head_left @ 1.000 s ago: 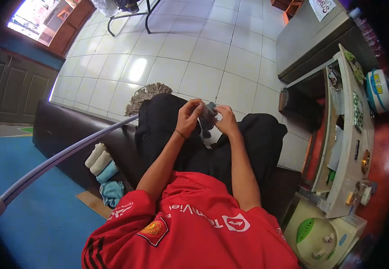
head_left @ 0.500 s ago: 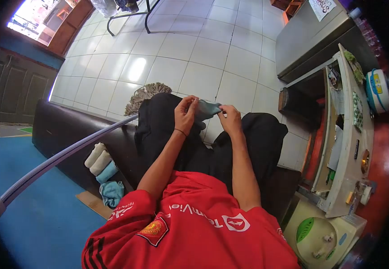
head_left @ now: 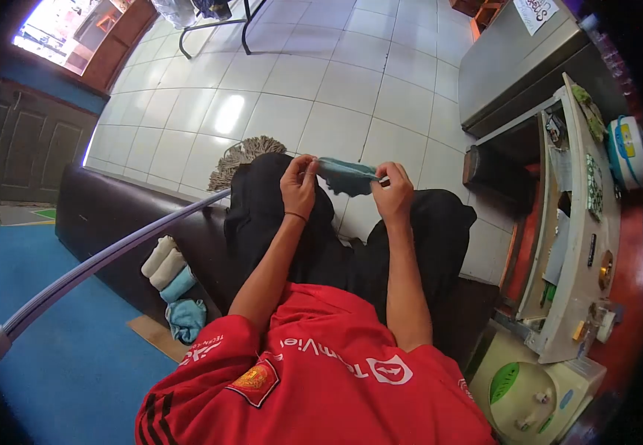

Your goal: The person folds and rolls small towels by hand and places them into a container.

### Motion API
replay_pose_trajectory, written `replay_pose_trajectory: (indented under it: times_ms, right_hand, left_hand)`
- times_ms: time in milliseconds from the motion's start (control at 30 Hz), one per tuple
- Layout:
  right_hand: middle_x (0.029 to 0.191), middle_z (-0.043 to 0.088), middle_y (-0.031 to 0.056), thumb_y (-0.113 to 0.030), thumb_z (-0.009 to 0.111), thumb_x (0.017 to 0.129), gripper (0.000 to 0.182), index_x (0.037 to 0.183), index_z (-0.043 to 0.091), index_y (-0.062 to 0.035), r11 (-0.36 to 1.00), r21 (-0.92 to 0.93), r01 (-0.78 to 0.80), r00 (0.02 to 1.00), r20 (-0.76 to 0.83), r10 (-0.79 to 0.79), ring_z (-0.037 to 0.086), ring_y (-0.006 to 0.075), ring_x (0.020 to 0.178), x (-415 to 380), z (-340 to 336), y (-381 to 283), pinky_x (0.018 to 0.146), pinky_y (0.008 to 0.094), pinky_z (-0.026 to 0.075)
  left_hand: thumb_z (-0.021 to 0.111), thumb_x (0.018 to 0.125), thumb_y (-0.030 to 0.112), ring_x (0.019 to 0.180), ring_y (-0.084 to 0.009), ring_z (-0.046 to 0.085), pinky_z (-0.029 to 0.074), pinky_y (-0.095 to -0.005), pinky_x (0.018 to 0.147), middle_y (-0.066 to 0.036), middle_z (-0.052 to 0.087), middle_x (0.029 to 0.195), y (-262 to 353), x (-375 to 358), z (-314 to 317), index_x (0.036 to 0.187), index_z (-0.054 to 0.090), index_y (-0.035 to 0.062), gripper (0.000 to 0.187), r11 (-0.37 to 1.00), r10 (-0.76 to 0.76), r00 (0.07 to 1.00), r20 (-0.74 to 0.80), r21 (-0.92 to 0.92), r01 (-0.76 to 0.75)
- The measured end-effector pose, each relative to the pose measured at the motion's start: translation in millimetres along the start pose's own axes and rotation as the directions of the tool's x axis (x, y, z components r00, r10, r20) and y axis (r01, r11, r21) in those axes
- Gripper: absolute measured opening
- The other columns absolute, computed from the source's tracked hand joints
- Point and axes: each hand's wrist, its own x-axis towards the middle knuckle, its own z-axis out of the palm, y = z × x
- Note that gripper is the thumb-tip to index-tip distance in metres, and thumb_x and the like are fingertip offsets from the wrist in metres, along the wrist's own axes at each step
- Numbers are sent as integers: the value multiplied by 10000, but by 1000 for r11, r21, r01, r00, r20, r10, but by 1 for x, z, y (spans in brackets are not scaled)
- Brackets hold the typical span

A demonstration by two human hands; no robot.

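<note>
A small blue-green cloth [head_left: 346, 178] is stretched between my two hands above my knees, its lower edge hanging loose and uneven. My left hand [head_left: 298, 185] pinches one end of it between thumb and fingers. The opposite end is gripped by my right hand [head_left: 393, 194]. On the dark seat to my left lie two cream cloth rolls [head_left: 163, 263], a light blue cloth roll [head_left: 178, 285] and a crumpled blue cloth [head_left: 186, 319], lined up in a row.
A long mop handle [head_left: 114, 256] slants across the seat to a stringy mop head [head_left: 243, 159] on the tiled floor. To the right stand an open white cabinet [head_left: 574, 222] and a grey fridge [head_left: 514, 63]. A cream appliance [head_left: 525, 386] sits nearby.
My right hand has moved to the right and my left slightly left, so the cloth now spans a wider gap. More of its lower edge hangs into view.
</note>
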Motion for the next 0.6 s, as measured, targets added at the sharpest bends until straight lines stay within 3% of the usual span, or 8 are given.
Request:
replay_pose_trajectory:
  times_ms: [67,133,267,333,367,433,533,600]
  right_hand:
    - [754,572,97,-31,654,704,134,762,535,-41,993,9,118,992,-35,-118,593,286,710,-1,-1,2,634,361,481]
    - [775,561,103,-46,663,708,140,768,537,-29,983,-178,44,990,138,-20,573,287,697,-5,0,11,647,362,477]
    - [777,562,111,-85,676,717,126,809,602,-42,975,-188,-114,976,162,146,575,293,708,-9,6,11,667,370,475]
    - [806,594,123,-142,679,733,156,879,672,-87,994,59,-93,986,147,84,588,316,740,-6,4,4,693,386,480]
    - [806,594,123,-142,679,733,156,879,672,-87,994,58,-94,985,149,84,588,316,740,-10,9,15,693,386,480]
    - [824,636,134,-167,666,748,192,925,694,-100,990,-132,-41,967,244,72,616,329,783,-16,22,42,715,392,491]
    - [775,655,123,-156,696,747,249,965,666,-38,943,-300,-145,875,407,264,655,269,800,-22,26,46,686,368,504]
    - [753,661,133,-118,692,748,212,927,657,-9,944,-319,-89,903,374,212,677,228,744,-20,26,38,643,342,509]
  left_hand:
    - [613,900,111,805,-62,547,447,-207,743,6,609,866,1,-1,1,975,603,5,130,1000,1,1000,-8,-21,-1]
    - [602,907,114,817,-65,549,447,-207,746,-2,608,883,-1,-2,0,993,592,9,136,995,-8,1000,4,95,7]
    - [584,918,117,802,-66,548,450,-209,726,-3,604,879,-6,-2,4,989,576,17,123,998,-33,999,26,46,32]
    - [568,928,121,766,-62,544,446,-206,677,1,600,862,-4,-1,5,976,562,26,107,994,-22,999,29,-104,25]
    - [568,928,121,766,-62,544,446,-206,677,1,600,862,-3,-3,4,976,562,26,107,994,-24,999,27,-105,27]
    - [560,932,126,723,-53,531,432,-200,630,7,594,848,-2,-3,3,967,555,34,98,988,-146,989,25,-46,147]
    - [558,933,125,699,-46,526,423,-190,606,12,588,840,-11,-3,6,973,559,40,94,991,-60,996,72,-116,68]
    - [558,933,126,689,-45,524,423,-188,599,13,586,836,-12,-3,5,976,560,42,95,992,-84,995,61,-89,89]
